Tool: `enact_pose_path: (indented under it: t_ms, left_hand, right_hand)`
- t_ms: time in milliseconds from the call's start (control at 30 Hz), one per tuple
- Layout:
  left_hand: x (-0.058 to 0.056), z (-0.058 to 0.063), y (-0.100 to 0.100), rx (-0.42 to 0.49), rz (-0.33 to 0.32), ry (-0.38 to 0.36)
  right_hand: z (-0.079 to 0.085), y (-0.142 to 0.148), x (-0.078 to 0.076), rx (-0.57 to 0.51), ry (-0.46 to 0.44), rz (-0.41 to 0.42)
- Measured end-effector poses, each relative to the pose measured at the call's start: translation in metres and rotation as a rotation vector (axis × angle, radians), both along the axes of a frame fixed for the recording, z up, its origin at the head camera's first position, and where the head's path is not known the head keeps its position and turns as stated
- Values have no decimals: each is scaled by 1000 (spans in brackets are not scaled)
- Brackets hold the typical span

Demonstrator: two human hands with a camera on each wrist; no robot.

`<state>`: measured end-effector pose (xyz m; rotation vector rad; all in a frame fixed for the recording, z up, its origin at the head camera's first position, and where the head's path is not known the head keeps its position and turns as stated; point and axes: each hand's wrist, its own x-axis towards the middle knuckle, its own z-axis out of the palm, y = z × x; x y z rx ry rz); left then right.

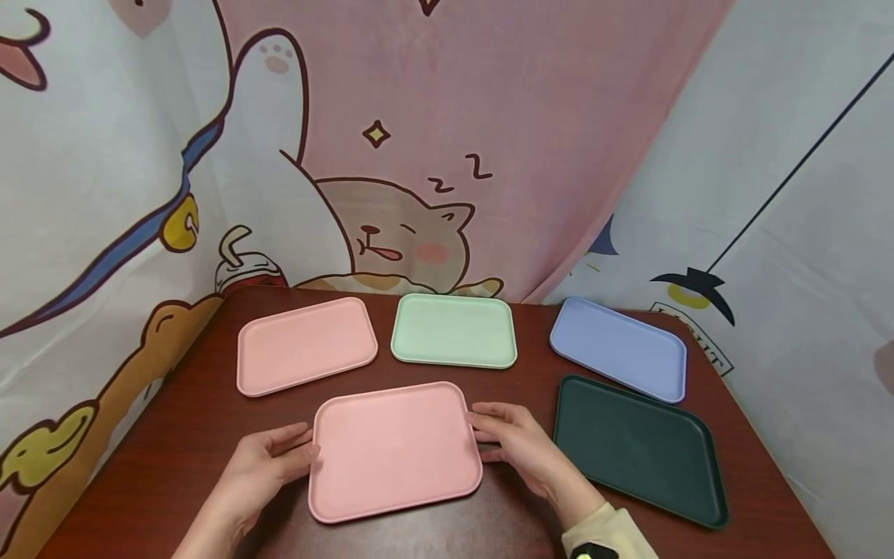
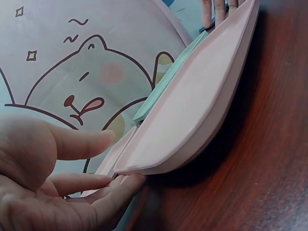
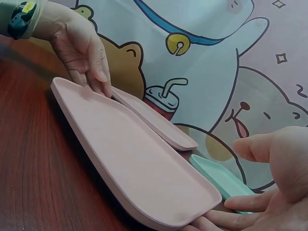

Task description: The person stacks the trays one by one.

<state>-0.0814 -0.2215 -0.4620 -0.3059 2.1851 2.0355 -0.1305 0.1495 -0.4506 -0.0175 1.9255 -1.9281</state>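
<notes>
A large pink tray [image 1: 396, 452] lies between my two hands at the front middle of the table, with a dark shadow beneath its edge in both wrist views. At its left end, my left hand [image 1: 261, 470] has its fingers against the rim's underside [image 2: 130, 174], while the thumb stands apart above. On the opposite end, the extended fingers of my right hand [image 1: 520, 442] meet the edge. The right wrist view shows those fingers reaching under the tray's near corner [image 3: 202, 202], the thumb raised off it.
Behind stand a smaller pink tray [image 1: 307, 345] and a mint green tray [image 1: 454, 330]. To the right lie a blue tray [image 1: 620, 347] and a large dark green tray [image 1: 641, 450], their edges close together. A cartoon-printed curtain [image 1: 531, 140] hangs around the brown table [image 1: 174, 435].
</notes>
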Motion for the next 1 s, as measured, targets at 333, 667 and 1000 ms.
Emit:
enact_pose_path:
  t_ms: [333,667,1000]
  left_hand:
    - [-3,6,-2,9,4,3]
    - [-7,14,1,-1,-5,0]
    - [-13,24,4,-8,-26,-2]
  right_hand:
    - [6,1,0,-20,5,-4]
    - [10,9,2,-43,-8,-19]
    - [17,19,5,-76,5,-17]
